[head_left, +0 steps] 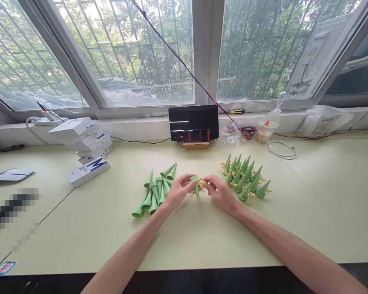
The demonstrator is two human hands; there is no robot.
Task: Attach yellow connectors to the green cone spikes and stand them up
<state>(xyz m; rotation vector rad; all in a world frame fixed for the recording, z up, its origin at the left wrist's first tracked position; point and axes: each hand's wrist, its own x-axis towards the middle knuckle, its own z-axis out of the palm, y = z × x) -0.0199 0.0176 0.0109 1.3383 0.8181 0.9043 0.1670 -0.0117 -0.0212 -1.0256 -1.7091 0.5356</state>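
My left hand (181,188) pinches a green watering spike (196,192) near its wide cap, and the tip points down toward me. Just right of that cap, my right hand (218,191) is closed at the fingertips on what looks like a small yellow plastic piece, mostly hidden by the fingers. More small yellow pieces (200,184) lie on the table behind and between the hands. Left of my left hand is a pile of loose green spikes (154,192). To the right, several green spikes with yellow pieces attached (245,175) stand in rows on their caps, tips upward.
A dark tablet (194,118) leans at the back, with a phone (197,135) on a cardboard stand before it. White boxes (88,171) are stacked at left. A bagged cup (266,127), a coiled white cable (281,150) and plastic wrapping (323,121) sit at back right.
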